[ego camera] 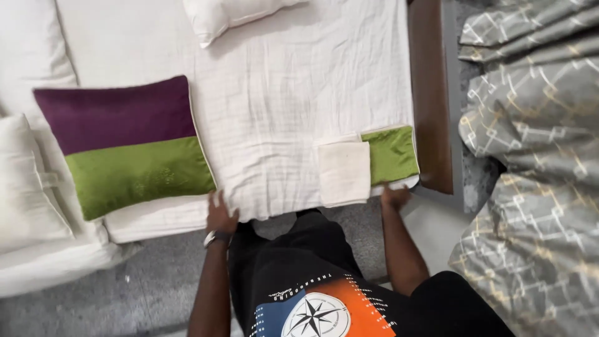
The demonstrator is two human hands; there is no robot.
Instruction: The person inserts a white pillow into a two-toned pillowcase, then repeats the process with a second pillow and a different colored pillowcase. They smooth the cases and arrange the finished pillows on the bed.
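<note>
Leaning over the near edge of a bed, a person has both hands on a white blanket (293, 106) spread flat across the mattress; left hand (220, 215) at about 7 o'clock of the blanket, fingers spread and pressed flat on its near hem, a watch (215, 237) on the wrist; right hand (395, 197) at about 5 o'clock, fingers curled at the hem under a small cushion cover (368, 165), whether pinching cloth or only resting I cannot tell; cover lies flat on the blanket's near right corner, cream flap beside a green panel; purple and green cushion (128, 146) at 9 o'clock, touching the blanket's left edge; white pillow (231, 15) at 12 o'clock; wooden bed frame (429, 93) along the right; grey patterned quilt (530, 156) heaped at 3 o'clock, apart from the bed; blanket looks light, soft, crinkled, limp, likely to sag and drag; best taken by the two near corners, pinched through the hem.
</note>
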